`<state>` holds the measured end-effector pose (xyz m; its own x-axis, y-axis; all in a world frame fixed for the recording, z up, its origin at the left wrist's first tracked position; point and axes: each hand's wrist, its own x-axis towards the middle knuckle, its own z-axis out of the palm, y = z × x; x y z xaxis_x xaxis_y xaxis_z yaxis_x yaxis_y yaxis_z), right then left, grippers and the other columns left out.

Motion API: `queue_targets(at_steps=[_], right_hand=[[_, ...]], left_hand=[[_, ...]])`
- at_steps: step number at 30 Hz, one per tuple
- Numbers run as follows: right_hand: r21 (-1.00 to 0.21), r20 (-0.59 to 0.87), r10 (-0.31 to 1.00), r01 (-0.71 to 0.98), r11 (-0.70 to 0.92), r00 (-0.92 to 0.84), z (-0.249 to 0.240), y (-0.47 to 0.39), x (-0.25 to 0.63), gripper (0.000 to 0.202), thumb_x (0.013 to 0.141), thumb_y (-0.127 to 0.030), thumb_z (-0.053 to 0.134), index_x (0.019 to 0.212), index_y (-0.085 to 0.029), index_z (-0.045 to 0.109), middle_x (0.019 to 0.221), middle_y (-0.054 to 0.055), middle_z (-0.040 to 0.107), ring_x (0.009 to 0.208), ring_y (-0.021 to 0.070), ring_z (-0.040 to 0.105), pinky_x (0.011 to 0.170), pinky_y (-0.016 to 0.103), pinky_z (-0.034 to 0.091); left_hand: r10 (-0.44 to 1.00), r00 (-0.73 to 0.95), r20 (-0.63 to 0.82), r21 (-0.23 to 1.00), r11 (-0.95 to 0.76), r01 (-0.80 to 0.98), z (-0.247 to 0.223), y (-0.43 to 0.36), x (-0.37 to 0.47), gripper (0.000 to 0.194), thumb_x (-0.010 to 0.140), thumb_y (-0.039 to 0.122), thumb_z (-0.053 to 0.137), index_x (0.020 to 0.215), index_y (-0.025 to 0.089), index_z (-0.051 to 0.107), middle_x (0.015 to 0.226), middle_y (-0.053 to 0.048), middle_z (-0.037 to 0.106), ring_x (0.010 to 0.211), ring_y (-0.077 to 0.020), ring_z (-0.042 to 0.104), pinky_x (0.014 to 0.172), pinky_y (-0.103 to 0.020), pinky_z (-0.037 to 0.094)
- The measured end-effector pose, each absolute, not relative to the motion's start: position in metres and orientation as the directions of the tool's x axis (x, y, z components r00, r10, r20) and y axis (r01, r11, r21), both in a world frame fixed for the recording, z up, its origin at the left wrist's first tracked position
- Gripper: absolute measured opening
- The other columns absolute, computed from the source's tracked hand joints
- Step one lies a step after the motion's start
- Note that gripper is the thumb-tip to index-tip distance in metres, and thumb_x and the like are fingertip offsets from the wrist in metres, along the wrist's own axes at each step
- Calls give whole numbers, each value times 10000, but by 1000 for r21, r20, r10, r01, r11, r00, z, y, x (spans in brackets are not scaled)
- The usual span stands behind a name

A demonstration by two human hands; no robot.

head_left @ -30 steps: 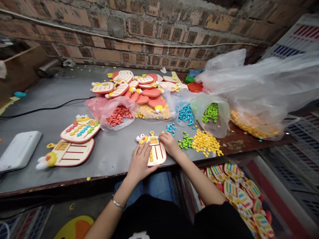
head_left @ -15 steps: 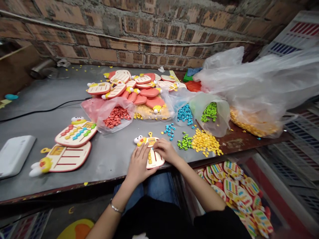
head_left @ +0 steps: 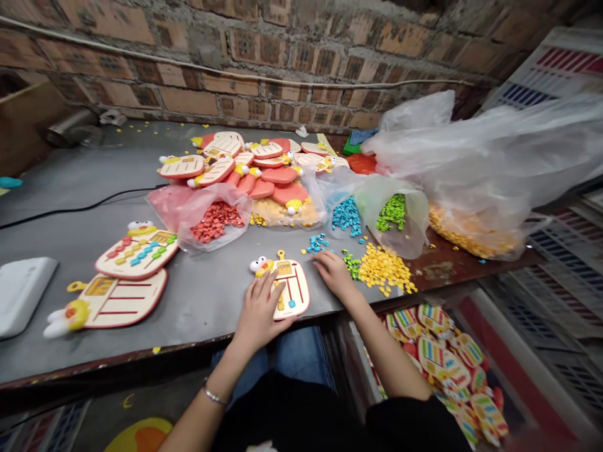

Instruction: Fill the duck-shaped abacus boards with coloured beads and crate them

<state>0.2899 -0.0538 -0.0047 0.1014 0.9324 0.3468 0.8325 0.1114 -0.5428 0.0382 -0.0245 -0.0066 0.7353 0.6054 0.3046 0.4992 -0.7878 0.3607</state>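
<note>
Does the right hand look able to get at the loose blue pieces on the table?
Yes, most likely: the right hand is right beside the loose blue pieces, and nothing visible blocks the way. The left hand is off to the side, on the board.

The person wears a black top point(head_left: 301, 411), blue jeans point(head_left: 304, 356), silver bracelet point(head_left: 215, 395).

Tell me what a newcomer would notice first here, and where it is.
Probably the big heap of red-and-cream boards toward the back of the grey table, before the brick wall. Next, likely the bright spread of yellow pieces to the right of the right hand. Then the cream toy near the front edge, under the left hand, with blue pieces loose beyond it.
</note>
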Motion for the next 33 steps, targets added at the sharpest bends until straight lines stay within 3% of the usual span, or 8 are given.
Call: queue_targets(at_steps=[5,8,13,21,30,33], right_hand=[[-607,404,915,749,266,3,9,-42,265,157,914,-186,533,992,-196,669,1057,89,584,960,191,593,867,346,497],[-549,358,930,787,281,-83,7,-33,256,173,925,-174,512,997,-189,669,942,78,598,897,195,570,806,336,496],[-457,353,933,857,237,-70,-3,-27,255,144,908,-154,537,858,-183,669,793,62,581,830,211,512,743,335,455],[-648,349,933,697,308,-88,0,-49,250,133,902,-167,555,866,-194,680,800,48,605,807,186,566,729,314,469],[-757,349,937,590,280,3,-11,-45,234,174,868,-207,606,1024,-208,684,935,61,719,868,197,635,790,344,490],[-793,300,951,534,293,-76,-7,-51,234,192,844,-265,650,1024,-214,694,906,51,728,863,198,641,801,348,491]], left_hand=[[611,736,292,364,-782,505,-6,-24,38,633,772,484,639,1296,161,494,1496,-165,365,1394,-333,290,1104,-501,272],[611,738,287,364,-782,506,-6,-24,39,644,765,486,648,1297,158,493,1494,-167,367,1395,-332,286,1108,-500,264],[614,738,279,368,-778,509,-5,-24,38,661,757,487,655,1307,161,485,1500,-158,362,1394,-335,289,1106,-500,264],[628,728,275,379,-767,518,-5,-24,39,689,740,489,654,1306,140,475,1485,-166,384,1384,-334,308,1103,-493,273],[642,705,302,389,-758,523,-1,-25,40,704,734,461,641,1335,149,447,1464,-158,417,1371,-329,337,1109,-487,264],[647,699,305,383,-755,532,-2,-25,40,709,748,461,628,1352,148,430,1463,-158,419,1374,-323,336,1114,-484,257]])
